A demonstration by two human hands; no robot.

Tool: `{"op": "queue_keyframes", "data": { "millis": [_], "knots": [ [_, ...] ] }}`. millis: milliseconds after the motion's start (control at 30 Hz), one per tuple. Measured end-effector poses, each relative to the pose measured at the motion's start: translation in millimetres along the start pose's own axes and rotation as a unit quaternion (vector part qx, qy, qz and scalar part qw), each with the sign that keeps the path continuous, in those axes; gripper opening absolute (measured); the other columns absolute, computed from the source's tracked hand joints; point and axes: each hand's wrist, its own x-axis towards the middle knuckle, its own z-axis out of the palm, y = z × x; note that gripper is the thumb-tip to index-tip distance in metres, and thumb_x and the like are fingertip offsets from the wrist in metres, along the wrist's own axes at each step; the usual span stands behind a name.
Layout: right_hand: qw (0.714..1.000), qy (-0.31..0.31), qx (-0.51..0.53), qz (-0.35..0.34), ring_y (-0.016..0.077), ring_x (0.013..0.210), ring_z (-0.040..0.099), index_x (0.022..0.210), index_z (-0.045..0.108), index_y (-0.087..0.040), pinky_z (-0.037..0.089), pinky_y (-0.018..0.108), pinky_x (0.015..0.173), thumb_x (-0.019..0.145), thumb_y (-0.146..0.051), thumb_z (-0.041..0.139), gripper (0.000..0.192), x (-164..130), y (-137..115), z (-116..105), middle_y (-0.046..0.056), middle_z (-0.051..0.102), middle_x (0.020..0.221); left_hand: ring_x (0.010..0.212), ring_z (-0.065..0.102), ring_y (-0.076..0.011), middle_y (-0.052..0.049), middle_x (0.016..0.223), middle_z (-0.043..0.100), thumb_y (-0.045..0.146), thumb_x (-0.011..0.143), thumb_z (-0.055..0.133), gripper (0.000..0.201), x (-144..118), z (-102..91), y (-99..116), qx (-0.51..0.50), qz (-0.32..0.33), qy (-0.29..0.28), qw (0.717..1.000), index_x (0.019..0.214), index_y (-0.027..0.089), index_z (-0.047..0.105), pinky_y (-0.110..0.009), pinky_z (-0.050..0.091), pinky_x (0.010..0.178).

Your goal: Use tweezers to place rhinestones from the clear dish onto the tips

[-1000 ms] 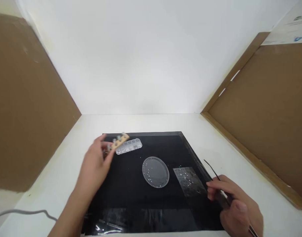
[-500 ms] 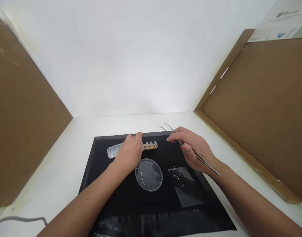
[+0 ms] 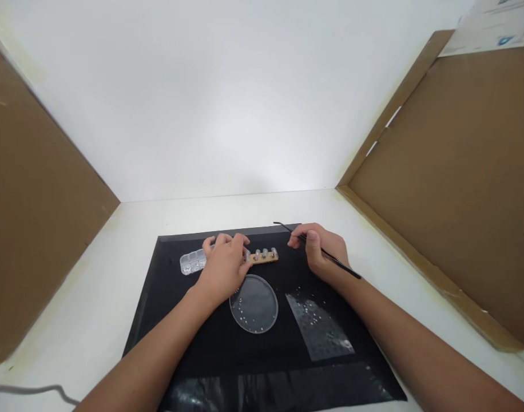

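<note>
Left hand pins the wooden strip while the tweezers wait just to its right.

The left hand (image 3: 225,264) is closed over the left end of the wooden strip (image 3: 264,256), which lies left-to-right on the black mat (image 3: 176,320), studs up. The right hand (image 3: 320,252) pinches black tweezers (image 3: 317,249), tips pointing back-left, just beside the strip's free end. The round dish (image 3: 254,303) sits nearer the person. No readable writing anywhere; the paper at top right is too small.
</note>
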Motion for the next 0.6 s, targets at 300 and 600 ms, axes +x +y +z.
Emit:
{"op": "queue_keyframes", "data": {
  "millis": [300,600],
  "knots": [
    [0.999,-0.021,0.023,0.033,0.0186,0.071,0.074,0.097,0.066,-0.025,0.055,0.033,0.073,0.116,-0.048,0.036,0.042,-1,-6,2,0.001,0.076,0.081,0.127,0.057,-0.0303,-0.004,0.118,0.077,0.023,0.1,0.068,0.026,-1,-2.0,-12,0.039,0.069,-0.003,0.997,0.124,0.028,0.06,-0.065,0.016,0.12],
    [0.988,-0.078,0.1,-0.092,0.0245,0.084,0.073,0.141,0.062,-0.028,0.057,0.038,0.074,0.103,-0.082,0.027,0.075,-2,-21,-1,0.008,0.075,0.102,0.139,0.046,-0.0411,-0.01,0.131,0.071,0.022,0.103,0.061,0.041,-11,-25.3,-20,0.09,0.123,0.07,0.986,0.143,0.026,0.056,-0.07,0.027,0.116]
  ]
}}
